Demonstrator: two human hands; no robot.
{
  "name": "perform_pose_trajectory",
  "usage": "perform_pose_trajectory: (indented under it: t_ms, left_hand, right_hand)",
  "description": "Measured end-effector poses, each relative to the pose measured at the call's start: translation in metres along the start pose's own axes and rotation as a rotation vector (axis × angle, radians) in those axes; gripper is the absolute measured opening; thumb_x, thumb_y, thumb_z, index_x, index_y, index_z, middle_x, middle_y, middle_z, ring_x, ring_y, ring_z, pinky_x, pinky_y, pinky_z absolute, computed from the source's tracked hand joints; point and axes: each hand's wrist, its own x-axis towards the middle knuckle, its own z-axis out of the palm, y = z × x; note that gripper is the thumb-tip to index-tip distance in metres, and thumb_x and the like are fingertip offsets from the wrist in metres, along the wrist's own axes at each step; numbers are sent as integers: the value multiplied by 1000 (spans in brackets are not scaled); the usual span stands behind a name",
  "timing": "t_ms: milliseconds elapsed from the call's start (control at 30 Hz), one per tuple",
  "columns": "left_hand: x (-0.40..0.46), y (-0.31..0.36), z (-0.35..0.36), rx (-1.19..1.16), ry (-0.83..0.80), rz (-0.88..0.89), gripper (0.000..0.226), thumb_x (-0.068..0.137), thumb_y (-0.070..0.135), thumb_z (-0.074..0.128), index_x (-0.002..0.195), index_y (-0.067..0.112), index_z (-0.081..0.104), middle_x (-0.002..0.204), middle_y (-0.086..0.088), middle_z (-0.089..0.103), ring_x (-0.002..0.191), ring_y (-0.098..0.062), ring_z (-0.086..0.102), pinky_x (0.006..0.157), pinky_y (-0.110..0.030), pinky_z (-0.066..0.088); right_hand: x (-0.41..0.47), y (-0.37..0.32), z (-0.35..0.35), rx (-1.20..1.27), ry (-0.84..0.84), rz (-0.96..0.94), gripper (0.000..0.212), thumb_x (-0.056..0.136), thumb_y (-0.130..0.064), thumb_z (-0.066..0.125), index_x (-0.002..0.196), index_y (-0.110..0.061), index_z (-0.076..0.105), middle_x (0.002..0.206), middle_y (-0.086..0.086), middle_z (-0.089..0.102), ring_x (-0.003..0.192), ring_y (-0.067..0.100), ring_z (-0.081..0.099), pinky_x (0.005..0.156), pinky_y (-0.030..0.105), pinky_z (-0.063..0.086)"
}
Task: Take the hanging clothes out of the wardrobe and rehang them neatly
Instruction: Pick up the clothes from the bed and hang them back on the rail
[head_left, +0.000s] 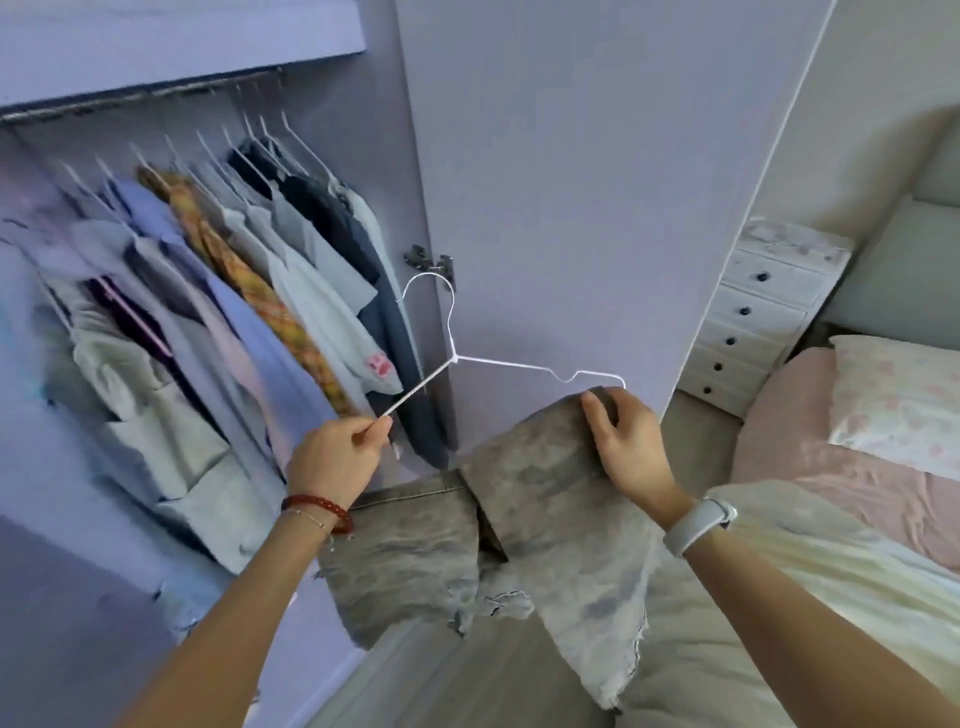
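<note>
**One garment out and on its hanger, the rail still full**

Head view: the landmark is the open wardrobe door (561, 182), a broad lilac panel in the middle of the picture. In front of its lower part a white wire hanger (498, 364) is held up, hook toward the door hinge (428, 260). The left hand (337, 454) pinches the end of the hanger's left arm between thumb and fingertips. The right hand (623, 441) has its fingers curled over the hanger's right end and over the folded edge of grey frayed jeans (519, 519), which drape from the hanger down below the door.

To the left of the door, inside the wardrobe, a row of shirts and tops (234, 291) hangs crowded on the rail (140, 98), several slanted and overlapping. To the right of the door stand a white drawer unit (753, 322) and a bed (857, 457) with pink bedding.

By my reading the task is at an early or middle stage: one piece is out and being squared on its hanger, not yet back on the rail, and the crowded row looks unsorted. How many pieces are already rehung cannot be told.
</note>
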Motion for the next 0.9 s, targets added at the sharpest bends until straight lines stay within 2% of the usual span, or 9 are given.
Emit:
perform_pose_trajectory:
  t_ms: [167, 233, 300, 367, 467, 600, 733, 800, 900]
  left_hand:
    - [-13, -66, -37, 90, 184, -193, 28, 90, 32, 49, 79, 15, 69, 94, -20, 66, 86, -41, 57, 69, -37, 46]
    - [-16, -82, -55, 76, 279, -233, 28, 90, 31, 49, 81, 15, 70, 91, -20, 67, 84, -41, 57, 63, -34, 39]
    - [-20, -93, -71, 72, 380, -239, 28, 92, 34, 50, 86, 18, 72, 87, -19, 67, 82, -41, 57, 61, -31, 34]
    - [-26, -103, -82, 82, 460, -219, 27, 92, 35, 51, 87, 19, 73, 82, -18, 68, 81, -42, 58, 61, -29, 31]
    - [-38, -113, -95, 114, 537, -180, 30, 90, 37, 55, 78, 16, 72, 71, -17, 68, 74, -41, 59, 61, -32, 37]
    - [-49, -121, -113, 112, 658, -29, 41, 83, 43, 52, 72, 11, 74, 51, -15, 62, 49, -33, 58, 49, -36, 45]
    - [-49, -139, -133, 181, 717, 57, 59, 87, 55, 41, 69, 9, 73, 46, -8, 57, 43, -25, 54, 41, -33, 45]
    - [-49, -151, -145, 199, 754, 44, 65, 88, 59, 34, 74, 10, 75, 53, -9, 63, 47, -25, 58, 45, -35, 48]
    - [-48, -167, -162, 269, 794, -14, 58, 86, 54, 41, 75, 8, 74, 52, -10, 60, 50, -29, 57, 60, -33, 43]
  right_hand:
    - [0, -55, 51, 59, -42, -124, 19, 92, -21, 51, 74, -22, 53, 60, -13, 48, 57, 5, 46, 55, 12, 31]
    - [-8, -56, 65, 28, -48, -144, 17, 90, -20, 54, 73, -20, 57, 55, -14, 49, 55, 9, 49, 56, 18, 31]
    - [-20, -44, 80, -103, -86, -111, 18, 89, -23, 55, 75, -13, 61, 55, -4, 55, 60, 25, 55, 58, 28, 36]
    - [-30, -28, 96, -299, -241, -11, 20, 90, -28, 52, 83, -14, 64, 75, 8, 66, 75, 32, 60, 62, 30, 41]
    - [-30, -18, 117, -426, -448, 30, 19, 90, -24, 48, 95, -17, 65, 110, 9, 58, 97, 30, 57, 75, 31, 42]
    - [0, -51, 146, -282, -303, -245, 41, 87, -15, 56, 126, -5, 49, 128, 16, 48, 117, 34, 44, 96, 45, 36]
    - [32, -91, 180, -303, -367, -597, 45, 87, -17, 59, 129, -5, 48, 129, 14, 52, 125, 34, 43, 103, 54, 31]
    - [43, -105, 199, -261, -438, -697, 36, 88, -16, 58, 122, -6, 55, 116, 15, 60, 113, 36, 52, 97, 52, 37]
    - [57, -129, 219, -172, -588, -781, 25, 90, -18, 56, 113, -9, 62, 97, 11, 64, 88, 30, 60, 77, 37, 47]
